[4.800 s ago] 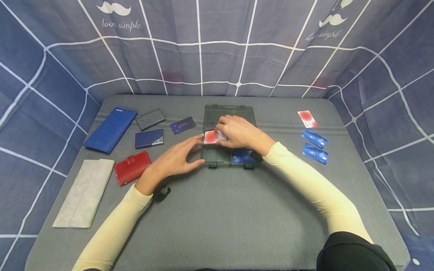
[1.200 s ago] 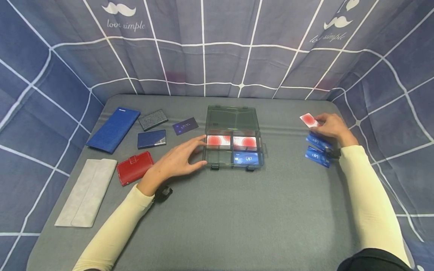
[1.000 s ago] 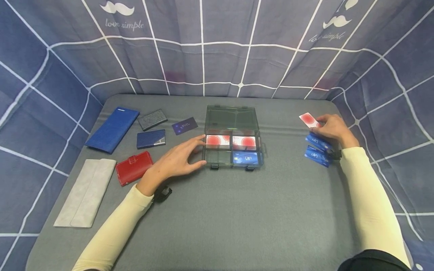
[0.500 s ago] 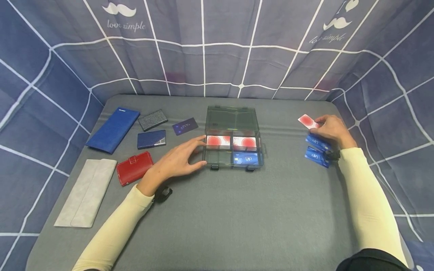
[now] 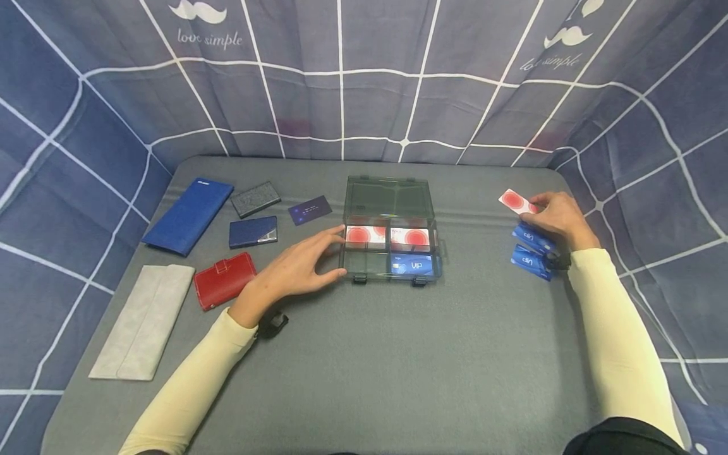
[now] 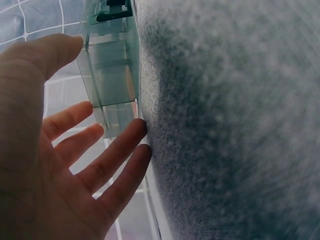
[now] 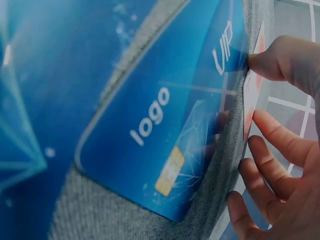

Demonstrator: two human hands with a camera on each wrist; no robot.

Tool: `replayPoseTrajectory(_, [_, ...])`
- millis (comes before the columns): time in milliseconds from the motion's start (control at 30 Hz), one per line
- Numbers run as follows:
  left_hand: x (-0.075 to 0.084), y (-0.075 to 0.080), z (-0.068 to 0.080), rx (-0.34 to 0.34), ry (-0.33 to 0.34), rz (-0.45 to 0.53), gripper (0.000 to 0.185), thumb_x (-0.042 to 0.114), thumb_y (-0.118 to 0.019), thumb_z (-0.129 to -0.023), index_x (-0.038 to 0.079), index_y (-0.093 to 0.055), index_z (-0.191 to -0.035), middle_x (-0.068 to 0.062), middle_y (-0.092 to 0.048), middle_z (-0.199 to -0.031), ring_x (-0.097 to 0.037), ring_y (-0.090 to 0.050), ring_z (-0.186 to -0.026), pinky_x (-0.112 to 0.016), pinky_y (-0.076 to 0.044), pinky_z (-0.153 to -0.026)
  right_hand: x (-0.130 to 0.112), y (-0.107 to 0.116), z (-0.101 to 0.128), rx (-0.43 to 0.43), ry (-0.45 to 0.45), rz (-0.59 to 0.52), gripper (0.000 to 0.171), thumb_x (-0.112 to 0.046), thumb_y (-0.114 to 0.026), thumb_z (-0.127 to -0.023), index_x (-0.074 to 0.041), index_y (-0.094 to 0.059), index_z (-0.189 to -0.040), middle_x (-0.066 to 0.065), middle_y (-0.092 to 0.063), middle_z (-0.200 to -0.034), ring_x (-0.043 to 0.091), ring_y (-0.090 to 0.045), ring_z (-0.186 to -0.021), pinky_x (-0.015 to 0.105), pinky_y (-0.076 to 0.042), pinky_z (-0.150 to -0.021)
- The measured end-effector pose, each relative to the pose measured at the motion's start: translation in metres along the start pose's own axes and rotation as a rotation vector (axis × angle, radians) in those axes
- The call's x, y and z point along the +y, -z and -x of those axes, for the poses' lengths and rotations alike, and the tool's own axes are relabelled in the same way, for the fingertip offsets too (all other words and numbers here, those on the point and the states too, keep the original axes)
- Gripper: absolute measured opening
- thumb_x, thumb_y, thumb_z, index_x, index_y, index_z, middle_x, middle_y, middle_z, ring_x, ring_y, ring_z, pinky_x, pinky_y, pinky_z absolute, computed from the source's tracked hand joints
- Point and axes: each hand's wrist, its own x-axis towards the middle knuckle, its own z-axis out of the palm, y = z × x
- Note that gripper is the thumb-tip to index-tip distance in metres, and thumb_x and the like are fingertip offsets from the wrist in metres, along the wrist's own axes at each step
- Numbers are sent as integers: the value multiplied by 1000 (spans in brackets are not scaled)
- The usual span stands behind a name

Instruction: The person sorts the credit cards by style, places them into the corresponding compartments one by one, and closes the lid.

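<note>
The right hand (image 5: pixel 560 215) sits at the far right of the grey bench (image 5: pixel 398 354) and pinches a white card with a red circle (image 5: pixel 514 201) by its edge between thumb and fingers; in the right wrist view the thumb (image 7: pixel 285 60) presses on that card's edge, with the other fingers curled under it. Just below the hand lie 2 blue cards (image 5: pixel 530 249) marked VIP, one beside the other, flat on the bench. The left hand (image 5: pixel 296 268) lies with its fingers straight and spread, holding nothing, its fingertips touching the left wall of a clear plastic box (image 5: pixel 389 208) that stands open in the middle of the bench. The box's 2 rear compartments each hold a red-circle card (image 5: pixel 364 235), and the front right one holds a blue VIP card (image 5: pixel 412 265); the front left compartment shows no card. Left of the box are a dark card (image 5: pixel 309 210), a grey case (image 5: pixel 255 200), a navy case (image 5: pixel 253 232), a red wallet (image 5: pixel 224 281), a long blue wallet (image 5: pixel 188 217) and a long grey wallet (image 5: pixel 142 322).
</note>
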Motion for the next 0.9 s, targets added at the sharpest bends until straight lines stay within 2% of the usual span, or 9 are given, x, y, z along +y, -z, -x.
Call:
replayPoseTrajectory(200, [-1, -1, 1, -3, 1, -1, 73, 49, -75, -99, 11, -52, -157, -2, -39, -172, -30, -49, -150, -56, -43, -118, -1, 1, 1, -13, -4, 9, 61, -34, -79, -92, 11, -66, -130, 37, -68, -122, 50, -63, -108, 61, -46, -92])
replayPoseTrajectory(367, [0, -1, 0, -7, 3, 5, 76, 50, -75, -99, 11, -49, -159, -3, -39, -172, -31, -48, -151, -56, -43, -119, -1, 2, 1, -28, -8, 24, 60, -37, -79, -91, 8, -67, -129, 33, -71, -114, 45, -64, -101, 54, -46, -86])
replayPoseTrajectory(567, [0, 0, 0, -12, 7, 6, 74, 50, -75, -99, 11, -51, -158, -3, -38, -173, -31, -47, -152, -57, -42, -119, -3, 2, 3, -31, 3, 22, 62, -43, -78, -93, 5, -65, -130, 31, -71, -121, 45, -66, -106, 54, -45, -88])
replayPoseTrajectory(900, [0, 0, 1, -8, 3, -5, 71, 50, -74, -100, 11, -53, -156, -2, -38, -173, -32, -48, -151, -57, -43, -118, -29, 1, 2, -30, 32, 37, 58, -44, -79, -91, -4, -67, -131, 24, -73, -123, 39, -67, -107, 51, -46, -85])
